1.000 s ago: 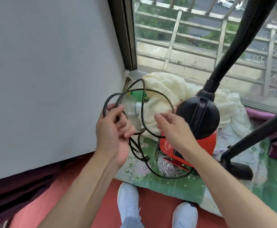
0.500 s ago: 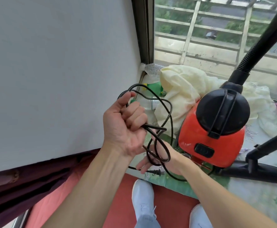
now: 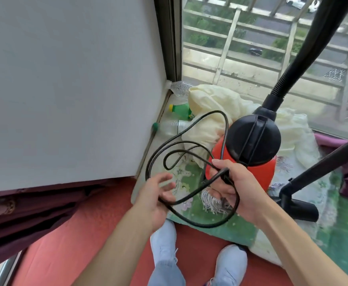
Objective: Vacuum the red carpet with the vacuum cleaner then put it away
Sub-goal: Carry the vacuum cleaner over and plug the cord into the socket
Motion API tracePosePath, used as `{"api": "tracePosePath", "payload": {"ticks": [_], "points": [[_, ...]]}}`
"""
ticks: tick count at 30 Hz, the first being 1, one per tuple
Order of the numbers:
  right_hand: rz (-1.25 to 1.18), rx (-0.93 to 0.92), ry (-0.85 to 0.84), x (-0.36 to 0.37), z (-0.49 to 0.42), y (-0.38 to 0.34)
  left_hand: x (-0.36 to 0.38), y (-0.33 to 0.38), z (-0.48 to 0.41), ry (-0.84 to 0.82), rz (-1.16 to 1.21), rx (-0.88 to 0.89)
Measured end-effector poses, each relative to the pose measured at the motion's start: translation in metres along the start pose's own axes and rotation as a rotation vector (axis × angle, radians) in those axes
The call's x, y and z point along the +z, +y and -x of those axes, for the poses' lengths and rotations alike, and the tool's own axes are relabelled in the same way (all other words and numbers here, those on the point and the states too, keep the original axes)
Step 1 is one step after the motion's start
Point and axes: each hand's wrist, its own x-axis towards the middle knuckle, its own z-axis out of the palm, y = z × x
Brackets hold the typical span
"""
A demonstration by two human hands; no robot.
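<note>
Coiling of the power cord (image 3: 202, 225) appears to be the step in hand; several loops are pinched together between thumb and curled fingers of the right hand (image 3: 239, 190), just in front of the red vacuum cleaner (image 3: 266, 168), which stands on a green floral mat (image 3: 210, 232) at the edge of the red carpet (image 3: 82, 234); the left hand (image 3: 156, 197) is held with fingers spread, one loop resting across them; the cord is judged light, limp yet springy, so loops are best gathered where they cross; the vacuum cleaner is likely heavier and is best lifted by its black handle (image 3: 251, 139).
</note>
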Motion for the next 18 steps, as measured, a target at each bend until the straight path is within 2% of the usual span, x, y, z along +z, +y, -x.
{"api": "tracePosePath", "payload": {"ticks": [5,9,11,13,15,18], "points": [[-0.023,0.031,-0.006,-0.016,0.034,-0.009,0.017,-0.007,0.007,-0.226,0.465,-0.058],[0.009,0.068,-0.019,-0.031,0.052,-0.007,0.038,-0.003,0.018,-0.279,0.593,-0.048],[-0.042,0.049,0.101,-0.037,0.058,-0.006,0.048,-0.003,0.021,-0.253,0.624,-0.041],[-0.078,-0.014,0.29,-0.043,0.059,-0.007,0.057,-0.006,0.025,-0.159,0.509,-0.021],[-0.053,-0.049,0.467,-0.046,0.058,-0.01,0.06,-0.012,0.029,-0.106,0.296,0.017],[0.107,-0.083,0.568,-0.044,0.053,-0.014,0.06,-0.026,0.032,-0.105,-0.153,0.112]]}}
